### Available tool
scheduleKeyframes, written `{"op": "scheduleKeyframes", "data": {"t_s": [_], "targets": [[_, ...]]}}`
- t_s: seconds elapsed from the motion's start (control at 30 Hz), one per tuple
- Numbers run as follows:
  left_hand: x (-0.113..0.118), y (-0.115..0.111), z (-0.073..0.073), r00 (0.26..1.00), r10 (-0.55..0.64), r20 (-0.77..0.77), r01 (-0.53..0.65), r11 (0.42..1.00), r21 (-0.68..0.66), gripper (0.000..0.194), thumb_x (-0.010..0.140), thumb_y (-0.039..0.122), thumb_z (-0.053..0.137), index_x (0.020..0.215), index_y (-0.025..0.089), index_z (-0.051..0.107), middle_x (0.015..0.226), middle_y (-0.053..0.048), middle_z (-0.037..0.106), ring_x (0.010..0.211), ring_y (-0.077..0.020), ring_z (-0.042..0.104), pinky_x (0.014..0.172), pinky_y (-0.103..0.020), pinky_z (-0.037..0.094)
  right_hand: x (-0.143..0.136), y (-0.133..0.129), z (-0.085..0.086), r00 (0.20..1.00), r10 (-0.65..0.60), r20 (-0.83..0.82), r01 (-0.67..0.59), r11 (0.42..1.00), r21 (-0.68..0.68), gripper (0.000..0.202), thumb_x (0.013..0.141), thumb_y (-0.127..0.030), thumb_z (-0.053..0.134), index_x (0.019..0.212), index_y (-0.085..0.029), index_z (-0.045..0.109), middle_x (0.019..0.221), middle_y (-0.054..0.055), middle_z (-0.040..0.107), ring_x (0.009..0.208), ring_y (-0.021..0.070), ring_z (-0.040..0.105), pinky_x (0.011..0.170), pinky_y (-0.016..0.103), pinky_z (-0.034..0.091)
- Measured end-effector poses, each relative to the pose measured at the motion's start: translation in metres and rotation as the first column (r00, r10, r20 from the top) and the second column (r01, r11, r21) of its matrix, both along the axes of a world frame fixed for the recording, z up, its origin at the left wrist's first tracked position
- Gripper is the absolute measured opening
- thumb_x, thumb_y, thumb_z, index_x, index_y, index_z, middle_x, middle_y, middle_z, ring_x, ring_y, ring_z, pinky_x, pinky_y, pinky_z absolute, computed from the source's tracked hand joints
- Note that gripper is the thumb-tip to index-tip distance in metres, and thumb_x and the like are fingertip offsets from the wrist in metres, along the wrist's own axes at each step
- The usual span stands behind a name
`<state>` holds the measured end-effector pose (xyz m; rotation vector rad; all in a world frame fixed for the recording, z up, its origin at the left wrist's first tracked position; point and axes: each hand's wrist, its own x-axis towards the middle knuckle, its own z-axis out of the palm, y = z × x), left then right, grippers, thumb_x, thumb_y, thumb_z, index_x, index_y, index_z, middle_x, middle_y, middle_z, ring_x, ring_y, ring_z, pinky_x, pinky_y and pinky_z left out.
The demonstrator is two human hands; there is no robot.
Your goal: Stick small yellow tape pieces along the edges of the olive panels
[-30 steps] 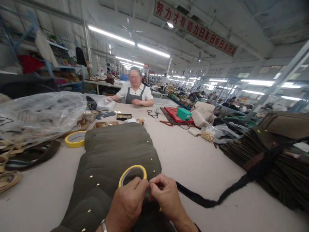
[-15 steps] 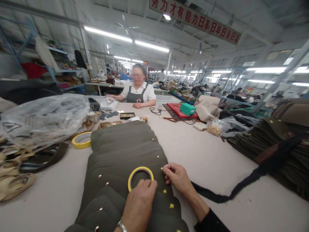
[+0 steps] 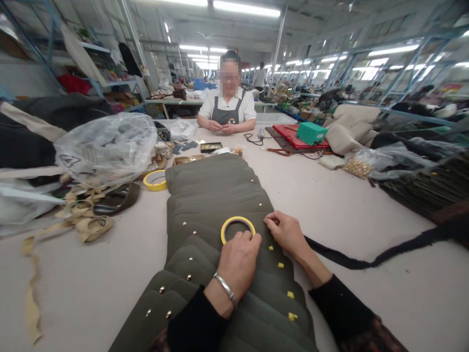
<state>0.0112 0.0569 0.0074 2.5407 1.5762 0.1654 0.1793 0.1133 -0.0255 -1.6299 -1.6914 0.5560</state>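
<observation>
My left hand (image 3: 240, 261) has its fingers closed on a roll of yellow tape (image 3: 237, 220), which is tipped up over the olive-green fabric pieces (image 3: 205, 205). These pieces lie overlapped in a long stack, with small gold studs (image 3: 161, 290) showing along the left and upper right. My right hand (image 3: 287, 233) is pinched at the stack's right edge; whatever lies between thumb and forefinger is too small and covered to make out. Bits of yellow tape (image 3: 280, 265) stick to the fabric below that hand.
Another yellow tape roll (image 3: 155, 181) lies by the stack's far left. Beyond are a clear plastic bag (image 3: 110, 149), a stud tray (image 3: 211, 147) and a green box (image 3: 311, 133). A black strip (image 3: 351, 264) crosses the right side. A co-worker (image 3: 227, 105) sits opposite.
The view has tilted down and shifted left. My right hand is still pinched at the fabric edge, where a gold stud showed at its fingertips before. The co-worker's hands have come together.
</observation>
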Motion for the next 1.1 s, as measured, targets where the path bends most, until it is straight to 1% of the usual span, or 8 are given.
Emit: {"op": "scheduleKeyframes", "data": {"t_s": [0.1, 0.2, 0.4, 0.63, 0.73, 0.87, 1.03, 1.1], "targets": [[0.0, 0.001, -0.001, 1.0, 0.007, 0.017, -0.007, 1.0, 0.012, 0.022, 0.096, 0.016, 0.034, 0.097, 0.02, 0.056, 0.097, -0.005, 0.061, 0.089, -0.0209, 0.056, 0.07, -0.031, 0.046, 0.007, -0.002, -0.001, 0.981, -0.051, -0.185, 0.027, 0.991, -0.128, 0.043, 0.079, -0.037, 0.06, 0.116, -0.016, 0.058, 0.053, -0.005, 0.06, 0.043, 0.0136, 0.056, 0.045, 0.024, 0.046], [-0.002, 0.003, -0.003, 0.999, 0.011, 0.037, -0.012, 0.999, 0.034, 0.022, 0.096, 0.016, 0.035, 0.096, 0.02, 0.057, 0.095, -0.005, 0.061, 0.087, -0.0208, 0.056, 0.068, -0.03, 0.046, 0.016, -0.005, -0.003, 0.941, -0.049, -0.336, 0.002, 0.99, -0.138, 0.038, 0.083, -0.044, 0.058, 0.106, -0.014, 0.061, 0.056, -0.003, 0.061, 0.042, 0.0131, 0.055, 0.042, 0.024, 0.047], [-0.008, 0.009, -0.007, 0.998, 0.001, 0.059, -0.006, 0.997, 0.081, 0.023, 0.096, 0.017, 0.036, 0.093, 0.021, 0.059, 0.091, -0.005, 0.061, 0.084, -0.0215, 0.054, 0.072, -0.034, 0.045, 0.012, -0.008, -0.003, 0.98, 0.192, 0.06, -0.201, 0.951, 0.236, 0.018, 0.088, -0.026, 0.055, 0.084, -0.019, 0.071, 0.084, 0.007, 0.071, 0.08, 0.019, 0.066, 0.077, 0.031, 0.05], [-0.011, 0.012, -0.003, 0.992, -0.061, 0.111, 0.053, 0.996, 0.075, 0.024, 0.095, 0.015, 0.035, 0.09, 0.021, 0.058, 0.09, -0.004, 0.061, 0.084, -0.0208, 0.053, 0.076, -0.036, 0.044, -0.003, 0.002, -0.003, 0.988, 0.038, 0.148, -0.048, 0.997, 0.068, 0.017, 0.085, -0.023, 0.056, 0.079, -0.019, 0.071, 0.078, 0.005, 0.071, 0.074, 0.0195, 0.066, 0.073, 0.031, 0.049], [-0.013, 0.013, 0.001, 0.982, -0.088, 0.17, 0.074, 0.994, 0.086, 0.024, 0.096, 0.017, 0.034, 0.09, 0.02, 0.057, 0.091, -0.005, 0.06, 0.086, -0.0201, 0.053, 0.075, -0.034, 0.044, -0.004, 0.002, -0.001, 0.982, 0.004, 0.188, -0.025, 0.994, 0.109, 0.013, 0.084, -0.021, 0.057, 0.079, -0.019, 0.07, 0.079, 0.005, 0.067, 0.076, 0.0197, 0.064, 0.074, 0.031, 0.049], [-0.017, 0.016, 0.0, 0.962, -0.121, 0.245, 0.094, 0.989, 0.118, 0.026, 0.097, 0.017, 0.031, 0.094, 0.02, 0.056, 0.089, -0.004, 0.059, 0.085, -0.0193, 0.055, 0.076, -0.033, 0.045, 0.002, -0.005, 0.006, 0.992, 0.045, 0.119, -0.065, 0.983, 0.169, 0.012, 0.082, -0.019, 0.058, 0.077, -0.02, 0.069, 0.093, 0.007, 0.064, 0.087, 0.0197, 0.063, 0.08, 0.031, 0.049], [-0.021, 0.022, -0.007, 0.951, -0.096, 0.292, 0.067, 0.992, 0.107, 0.024, 0.097, 0.02, 0.034, 0.095, 0.022, 0.058, 0.087, -0.002, 0.06, 0.081, -0.0175, 0.059, 0.072, -0.029, 0.047, 0.009, -0.021, 0.017, 0.987, 0.143, -0.076, -0.146, 0.988, -0.039, 0.017, 0.089, -0.028, 0.052, 0.091, -0.018, 0.066, 0.072, 0.001, 0.066, 0.066, 0.0163, 0.062, 0.063, 0.027, 0.049], [-0.022, 0.024, -0.01, 0.939, -0.092, 0.332, 0.057, 0.992, 0.114, 0.024, 0.098, 0.021, 0.034, 0.096, 0.023, 0.058, 0.087, -0.002, 0.061, 0.079, -0.016, 0.061, 0.072, -0.027, 0.048, 0.01, -0.023, 0.017, 0.988, 0.144, -0.052, -0.143, 0.99, 0.011, 0.017, 0.09, -0.024, 0.05, 0.096, -0.018, 0.065, 0.077, 0.002, 0.068, 0.069, 0.0169, 0.062, 0.066, 0.028, 0.05]]}}
